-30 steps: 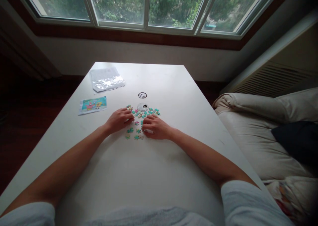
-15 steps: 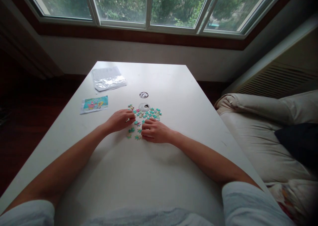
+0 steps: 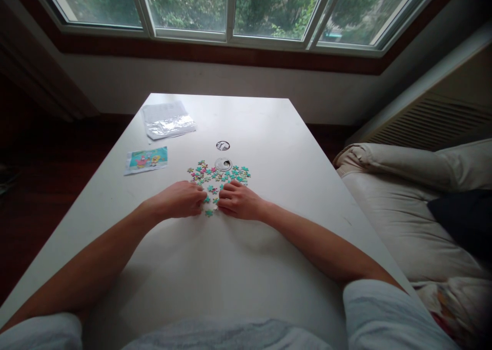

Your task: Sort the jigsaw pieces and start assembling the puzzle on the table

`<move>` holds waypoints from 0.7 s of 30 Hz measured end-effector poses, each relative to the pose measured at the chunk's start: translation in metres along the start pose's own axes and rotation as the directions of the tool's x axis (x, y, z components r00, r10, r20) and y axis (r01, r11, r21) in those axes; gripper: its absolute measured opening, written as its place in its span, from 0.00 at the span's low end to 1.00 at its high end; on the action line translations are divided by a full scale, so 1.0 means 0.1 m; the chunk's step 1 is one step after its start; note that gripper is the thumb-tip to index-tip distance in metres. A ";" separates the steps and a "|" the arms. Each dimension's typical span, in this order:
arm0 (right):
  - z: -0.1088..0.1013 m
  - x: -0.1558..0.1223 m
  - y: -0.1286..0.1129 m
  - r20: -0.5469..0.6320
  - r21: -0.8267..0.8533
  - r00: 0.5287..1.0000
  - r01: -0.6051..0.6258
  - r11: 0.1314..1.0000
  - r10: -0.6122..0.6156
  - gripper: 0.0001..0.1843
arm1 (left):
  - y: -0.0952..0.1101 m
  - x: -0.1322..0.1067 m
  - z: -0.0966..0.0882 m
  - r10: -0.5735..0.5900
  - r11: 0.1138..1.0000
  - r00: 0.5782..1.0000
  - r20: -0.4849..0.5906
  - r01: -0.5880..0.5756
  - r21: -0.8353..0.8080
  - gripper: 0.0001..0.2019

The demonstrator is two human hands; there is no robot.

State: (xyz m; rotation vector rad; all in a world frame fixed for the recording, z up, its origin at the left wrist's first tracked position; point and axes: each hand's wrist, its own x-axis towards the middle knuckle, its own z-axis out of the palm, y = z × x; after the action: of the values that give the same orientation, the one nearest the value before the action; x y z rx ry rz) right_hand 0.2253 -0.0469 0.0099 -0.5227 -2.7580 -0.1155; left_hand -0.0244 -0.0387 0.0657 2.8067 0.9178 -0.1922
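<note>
Small green, yellow and pink puzzle pieces lie scattered on the white table. My left hand rests at the left of the nearer pieces, its fingers curled down to the tabletop. Opposite it, my right hand bends its fingers over the right side of the same group. What either hand holds, if anything, is hidden beneath the fingers. Between the hands a few loose pieces show, and one green puzzle piece lies closest to me.
Beyond the pieces are a round silver disc and a dark-rimmed disc. To the left lie a cartoon picture card and a clear plastic packet. A cream sofa stands along the right, below a window.
My left hand has come nearer to me and slightly left, uncovering several pieces behind it and covering others. The pieces between the hands have shifted. My right hand stays nearly in place.
</note>
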 end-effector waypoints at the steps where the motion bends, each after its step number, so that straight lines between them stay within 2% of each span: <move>1: 0.00 0.00 0.00 0.000 -0.002 1.000 -0.003 1.000 0.003 0.14 | 0.00 0.01 0.01 0.002 1.000 1.000 -0.008 -0.002 0.005 0.05; 8: 0.00 -0.01 0.03 0.011 0.067 0.998 -0.060 0.996 0.060 0.12 | -0.02 0.04 0.05 -0.006 0.999 0.999 -0.035 0.007 0.050 0.04; 15: 0.02 -0.01 0.02 0.023 0.104 0.996 -0.087 0.991 0.085 0.08 | -0.09 0.05 0.04 0.059 0.998 0.996 -0.069 -0.060 -0.015 0.05; 18: 0.04 -0.01 0.02 0.000 0.125 0.995 -0.099 0.987 0.100 0.09 | -0.16 0.10 0.08 -0.002 1.000 0.985 -0.170 0.001 -0.010 0.05; 21: 0.06 -0.01 0.04 -0.044 0.169 0.989 -0.130 0.977 0.139 0.09 | -0.21 0.19 0.19 -0.101 0.994 0.947 -0.306 0.108 0.006 0.06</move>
State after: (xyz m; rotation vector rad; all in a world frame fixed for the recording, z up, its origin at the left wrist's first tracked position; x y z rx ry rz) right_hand 0.2262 -0.0431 0.0043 -0.6482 -2.6381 0.1290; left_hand -0.0228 -0.0153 0.0405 2.8600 1.1362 0.2283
